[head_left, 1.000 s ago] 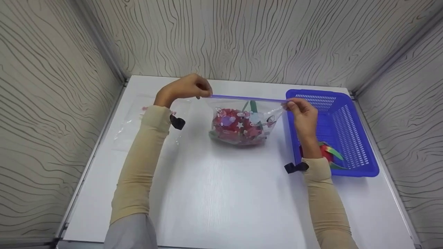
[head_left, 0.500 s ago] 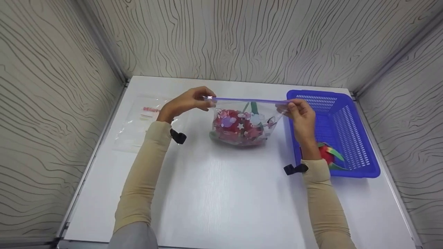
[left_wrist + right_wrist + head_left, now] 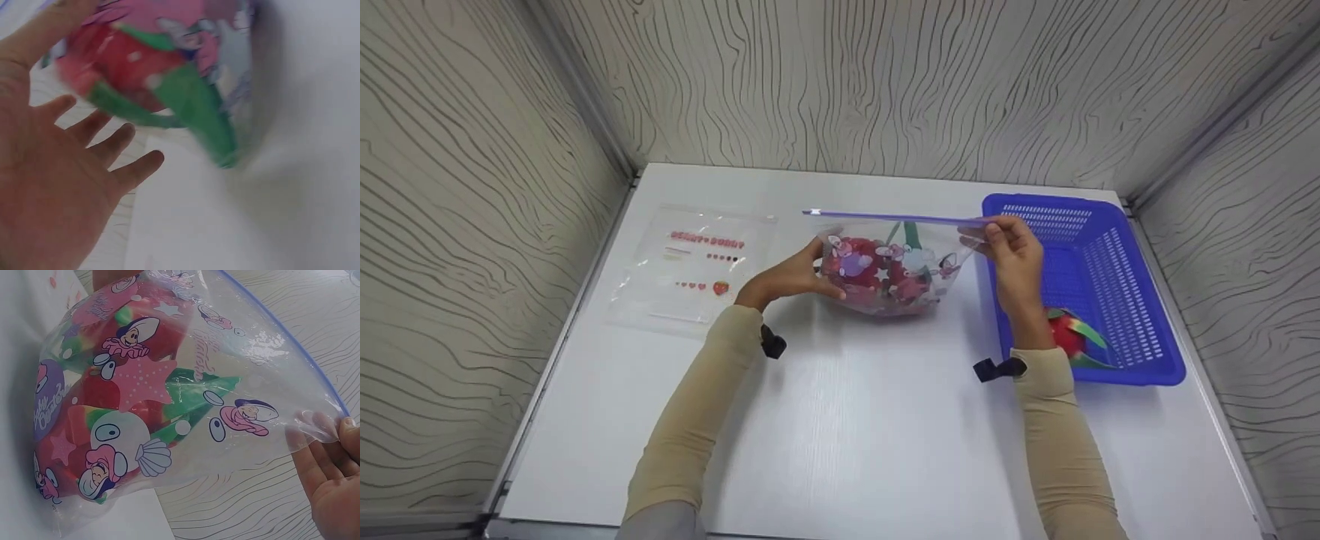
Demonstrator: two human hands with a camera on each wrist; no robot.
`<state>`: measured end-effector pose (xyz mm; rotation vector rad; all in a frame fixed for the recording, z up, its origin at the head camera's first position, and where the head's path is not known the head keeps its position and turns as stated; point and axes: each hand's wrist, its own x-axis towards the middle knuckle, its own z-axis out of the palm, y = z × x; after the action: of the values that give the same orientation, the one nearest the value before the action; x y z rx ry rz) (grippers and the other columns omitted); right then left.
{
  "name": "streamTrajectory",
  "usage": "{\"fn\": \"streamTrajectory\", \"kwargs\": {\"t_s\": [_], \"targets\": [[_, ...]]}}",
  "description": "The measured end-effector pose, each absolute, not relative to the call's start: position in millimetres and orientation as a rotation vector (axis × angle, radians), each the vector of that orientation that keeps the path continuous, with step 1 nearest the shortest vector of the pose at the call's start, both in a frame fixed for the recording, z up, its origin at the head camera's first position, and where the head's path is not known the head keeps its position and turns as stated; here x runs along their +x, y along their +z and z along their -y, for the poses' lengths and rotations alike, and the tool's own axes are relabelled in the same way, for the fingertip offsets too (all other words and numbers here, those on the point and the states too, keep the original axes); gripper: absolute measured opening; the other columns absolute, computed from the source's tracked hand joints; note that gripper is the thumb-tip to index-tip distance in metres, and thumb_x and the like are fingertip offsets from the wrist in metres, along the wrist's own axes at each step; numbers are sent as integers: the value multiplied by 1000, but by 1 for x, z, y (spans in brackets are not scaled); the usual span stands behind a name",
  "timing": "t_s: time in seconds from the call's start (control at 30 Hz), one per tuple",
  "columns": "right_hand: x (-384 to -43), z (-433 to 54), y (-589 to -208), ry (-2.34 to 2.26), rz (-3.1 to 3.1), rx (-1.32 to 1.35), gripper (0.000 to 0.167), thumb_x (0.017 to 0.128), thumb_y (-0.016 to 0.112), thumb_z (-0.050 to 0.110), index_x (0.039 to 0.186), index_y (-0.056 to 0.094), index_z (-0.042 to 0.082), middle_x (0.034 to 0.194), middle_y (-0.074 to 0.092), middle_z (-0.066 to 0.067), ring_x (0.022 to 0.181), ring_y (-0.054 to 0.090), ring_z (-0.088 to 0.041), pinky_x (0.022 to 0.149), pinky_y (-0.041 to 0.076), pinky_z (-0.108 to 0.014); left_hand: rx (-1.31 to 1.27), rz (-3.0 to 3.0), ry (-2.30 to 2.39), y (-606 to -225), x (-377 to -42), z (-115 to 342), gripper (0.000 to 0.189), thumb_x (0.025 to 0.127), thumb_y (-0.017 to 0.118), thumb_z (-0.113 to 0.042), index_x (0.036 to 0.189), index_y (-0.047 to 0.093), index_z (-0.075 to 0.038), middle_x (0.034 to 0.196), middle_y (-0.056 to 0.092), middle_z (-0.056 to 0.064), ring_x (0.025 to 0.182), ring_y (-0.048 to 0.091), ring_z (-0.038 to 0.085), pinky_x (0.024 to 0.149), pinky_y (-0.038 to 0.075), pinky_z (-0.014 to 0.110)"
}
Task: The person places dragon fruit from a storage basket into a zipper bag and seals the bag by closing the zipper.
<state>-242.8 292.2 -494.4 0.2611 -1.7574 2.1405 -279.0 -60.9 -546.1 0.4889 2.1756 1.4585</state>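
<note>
A clear zip bag (image 3: 881,274) printed with pink cartoon figures and stars stands on the table, its purple zip strip (image 3: 900,217) along the top. Red items with green leaf-like parts (image 3: 194,391) show through the plastic. My right hand (image 3: 1020,259) pinches the bag's upper right corner between thumb and fingers. At the bag's lower left side is my left hand (image 3: 791,277), its thumb in front and fingers behind. In the left wrist view, this hand (image 3: 56,180) has its fingers spread apart beside the bag. A small white slider (image 3: 814,212) sits at the strip's left end.
A blue slotted basket (image 3: 1166,360) stands at the right, partly behind the right wrist. Inside it lies a red item with green and yellow leaf-like parts (image 3: 1069,337). A flat clear bag with red print (image 3: 652,300) lies at the left. Patterned panels (image 3: 855,90) surround the table.
My left hand has let go of the zip strip's left end and moved down to the bag's lower left side. The slider now shows uncovered. The right hand keeps its pinch, almost unmoved.
</note>
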Motion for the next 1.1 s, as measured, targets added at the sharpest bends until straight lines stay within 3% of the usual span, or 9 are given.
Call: {"fn": "streamTrajectory", "kwargs": {"t_s": [0.1, 0.33, 0.6, 0.77, 0.93, 1.0, 1.1], "targets": [[-243, -291, -496, 2162, 1741, 257, 16, 109, 55, 6, 113, 67, -5, 106, 80, -6, 100, 80, -21, 90, 65, -34, 461, -2229, 1468, -556, -274, 52, 130, 75, 97, -40, 171, 10, -35, 173, 32, 8, 162, 32, 31, 133, 24, 57], [-236, -290, -508, 2164, 1790, 175, 19, 110, 57, 11, 125, 64, 1, 118, 75, -5, 109, 72, -19, 97, 61, -30, 441, -2269, 1607, -574, -268, 45, 114, 75, 97, -37, 166, 29, -39, 162, 50, 1, 153, 47, 28, 128, 34, 58], [-223, -279, -538, 2282, 1874, 91, 33, 107, 56, 6, 139, 52, 2, 133, 64, -6, 124, 61, -17, 109, 47, -29, 462, -2226, 1677, -578, -265, 45, 112, 75, 98, -31, 165, 32, -40, 159, 53, 1, 150, 50, 28, 128, 34, 59], [-217, -265, -556, 2331, 2024, 67, 56, 101, 61, 2, 153, 39, 3, 154, 45, -15, 141, 45, -25, 118, 40, -40, 434, -2219, 1672, -579, -266, 45, 115, 76, 98, -32, 167, 28, -36, 162, 50, 3, 152, 48, 29, 129, 34, 57], [-218, -256, -570, 2349, 2235, 74, 95, 94, 73, -1, 167, 13, 10, 173, 22, -19, 164, 16, -33, 136, 9, -51, 400, -2172, 1707, -581, -266, 44, 120, 78, 97, -31, 169, 20, -26, 164, 46, 6, 155, 44, 31, 131, 31, 53], [-219, -253, -574, 2320, 2310, 86, 106, 91, 78, -2, 168, 7, 12, 174, 22, -18, 166, 13, -32, 137, 3, -50, 390, -2183, 1683, -583, -265, 45, 123, 78, 96, -35, 170, 15, -25, 168, 41, 6, 159, 37, 30, 133, 25, 54], [-222, -251, -580, 2271, 2384, 86, 114, 87, 83, -3, 169, 6, 14, 172, 31, -17, 164, 21, -32, 137, 6, -47, 377, -2198, 1644, -586, -264, 46, 127, 79, 95, -38, 172, 9, -25, 173, 33, 7, 164, 27, 31, 135, 19, 56]]}}
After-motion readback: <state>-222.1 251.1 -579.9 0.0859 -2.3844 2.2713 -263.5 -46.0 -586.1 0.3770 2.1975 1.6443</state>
